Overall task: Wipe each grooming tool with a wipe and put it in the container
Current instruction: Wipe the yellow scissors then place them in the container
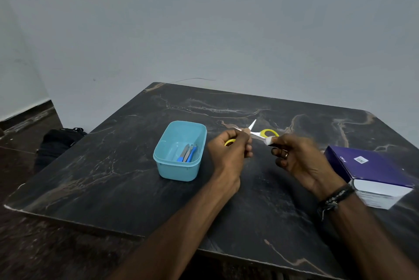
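Container (180, 161) sits left-centre on table (113, 189) (small tools (187, 154) inside), scissors (260, 133) held just right of it, box (371, 173) at far right.

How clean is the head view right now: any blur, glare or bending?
Head view: dim, even light, no glare; the hands, left and right, and the scissors are slightly motion-blurred; the container stays sharp; wide-angle bending curves the table edges.
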`<act>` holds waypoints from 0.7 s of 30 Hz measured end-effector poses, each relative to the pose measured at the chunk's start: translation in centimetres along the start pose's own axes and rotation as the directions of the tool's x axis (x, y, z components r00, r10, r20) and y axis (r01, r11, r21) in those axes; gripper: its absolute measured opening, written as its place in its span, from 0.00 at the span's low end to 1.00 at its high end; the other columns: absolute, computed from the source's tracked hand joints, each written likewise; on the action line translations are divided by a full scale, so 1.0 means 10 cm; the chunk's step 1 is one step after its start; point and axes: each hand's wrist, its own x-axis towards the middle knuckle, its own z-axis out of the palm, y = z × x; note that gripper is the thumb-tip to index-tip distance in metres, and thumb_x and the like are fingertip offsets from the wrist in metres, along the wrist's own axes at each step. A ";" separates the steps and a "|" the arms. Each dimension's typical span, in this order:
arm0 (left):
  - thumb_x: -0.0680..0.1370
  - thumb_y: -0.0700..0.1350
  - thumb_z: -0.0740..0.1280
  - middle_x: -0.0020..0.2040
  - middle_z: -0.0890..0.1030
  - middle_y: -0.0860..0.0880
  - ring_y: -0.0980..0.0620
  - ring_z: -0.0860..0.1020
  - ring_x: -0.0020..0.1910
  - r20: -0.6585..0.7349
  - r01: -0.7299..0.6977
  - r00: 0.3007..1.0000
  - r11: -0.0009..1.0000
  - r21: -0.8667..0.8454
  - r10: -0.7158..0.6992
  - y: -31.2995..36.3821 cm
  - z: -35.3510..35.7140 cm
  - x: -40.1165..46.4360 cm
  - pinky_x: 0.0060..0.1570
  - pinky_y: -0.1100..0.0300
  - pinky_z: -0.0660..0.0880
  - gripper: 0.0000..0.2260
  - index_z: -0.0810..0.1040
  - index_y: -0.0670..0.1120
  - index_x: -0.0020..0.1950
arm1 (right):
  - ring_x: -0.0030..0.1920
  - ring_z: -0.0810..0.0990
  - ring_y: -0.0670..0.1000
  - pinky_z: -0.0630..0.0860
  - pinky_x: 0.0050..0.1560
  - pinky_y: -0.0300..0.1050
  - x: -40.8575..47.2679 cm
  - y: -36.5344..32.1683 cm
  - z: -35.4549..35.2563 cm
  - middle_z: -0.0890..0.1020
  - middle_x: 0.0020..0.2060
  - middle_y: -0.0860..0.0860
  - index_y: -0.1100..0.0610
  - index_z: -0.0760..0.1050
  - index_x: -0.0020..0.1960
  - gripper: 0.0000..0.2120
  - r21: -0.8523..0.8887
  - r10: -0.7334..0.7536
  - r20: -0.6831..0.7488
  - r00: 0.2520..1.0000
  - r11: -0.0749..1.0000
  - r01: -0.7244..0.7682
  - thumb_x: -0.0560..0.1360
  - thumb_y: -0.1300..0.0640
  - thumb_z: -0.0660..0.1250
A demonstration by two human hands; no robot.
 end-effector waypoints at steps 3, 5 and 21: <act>0.75 0.40 0.71 0.33 0.79 0.47 0.56 0.75 0.30 -0.056 -0.002 0.998 0.997 -0.082 -0.002 -0.01 0.01 0.02 0.33 0.61 0.77 0.05 0.80 0.39 0.48 | 0.31 0.72 0.45 0.64 0.24 0.34 -0.04 0.02 0.03 0.80 0.37 0.53 0.67 0.80 0.45 0.09 -0.051 0.033 0.102 0.994 0.998 -0.028 0.66 0.64 0.70; 0.76 0.42 0.70 0.34 0.79 0.47 0.55 0.76 0.32 -0.060 -0.009 0.998 0.997 -0.072 0.005 -0.02 0.01 0.03 0.34 0.61 0.77 0.04 0.80 0.42 0.48 | 0.31 0.73 0.45 0.65 0.25 0.34 -0.05 0.05 0.05 0.78 0.36 0.54 0.70 0.79 0.47 0.16 -0.092 0.042 0.151 0.988 0.995 -0.029 0.64 0.61 0.72; 0.77 0.41 0.69 0.33 0.80 0.46 0.55 0.74 0.28 -0.049 -0.023 0.998 0.995 0.100 0.028 -0.05 0.01 0.02 0.29 0.64 0.75 0.05 0.81 0.43 0.42 | 0.38 0.83 0.48 0.73 0.30 0.34 -0.07 0.10 0.11 0.85 0.44 0.61 0.69 0.80 0.52 0.10 -0.063 0.004 0.170 0.985 0.998 0.007 0.73 0.65 0.70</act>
